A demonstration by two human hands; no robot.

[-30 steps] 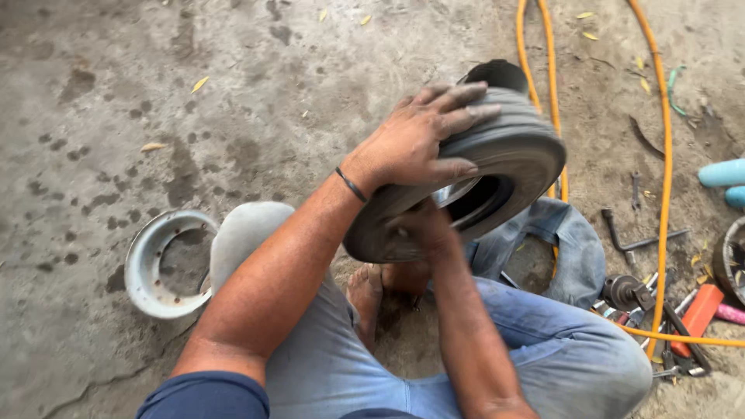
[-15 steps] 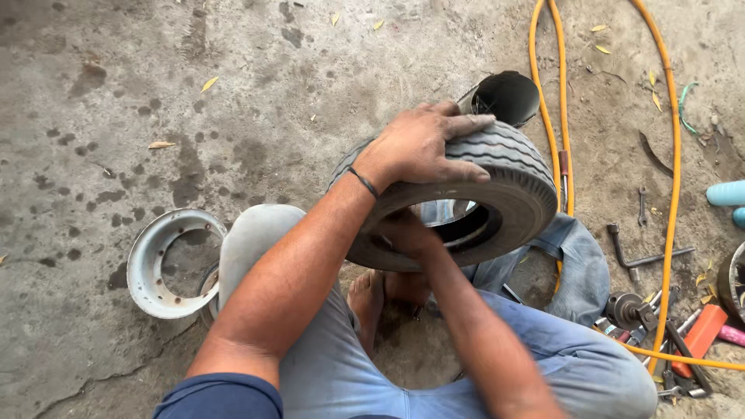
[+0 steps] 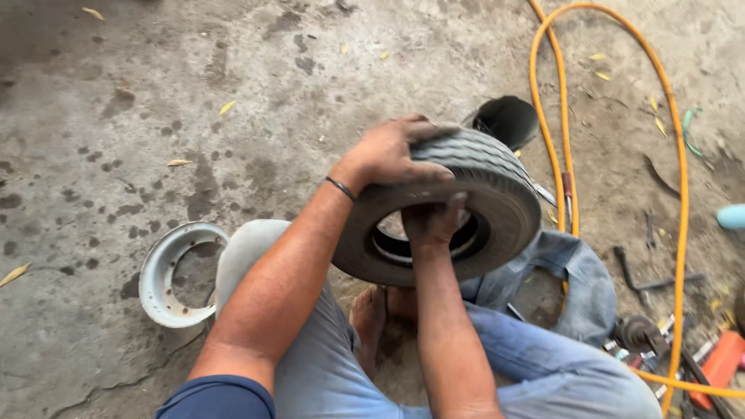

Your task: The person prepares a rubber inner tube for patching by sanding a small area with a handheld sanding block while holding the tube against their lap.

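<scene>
Head view, looking down on a seated worker on a stained concrete floor (image 3: 116,116). Small ribbed rubber tyre (image 3: 497,182) held tilted on edge above the crossed legs and bare foot (image 3: 369,318), clear of the floor, bore facing the camera. Left hand (image 3: 388,155) spread over the upper tread and sidewall, grip closed on the tyre, thin dark band at the wrist. Right hand (image 3: 433,221) reaching up into the bore, fingers hooked over the inner bead, likewise clamped on the tyre. Grey metal rim half (image 3: 159,283) lying flat on the floor beside the left knee, well apart from the tyre. Black cup-shaped part (image 3: 508,120) on the floor just behind the tyre; exact kind not discernible. Orange air hose (image 3: 563,116) looping along the right side, passing over a crumpled piece of denim cloth (image 3: 578,275). Assorted hand tools (image 3: 648,283) and a red tool handle (image 3: 718,361) scattered at the lower right; scattered dry leaves (image 3: 226,107) on the concrete. Step in hand, as judged: handling or inspecting the bare tyre's bead and bore, rim still off. Next move, as judged, calls for a firm two-handed hold and a steady turn of the tyre, keeping the fingers from pinching at the bead.
</scene>
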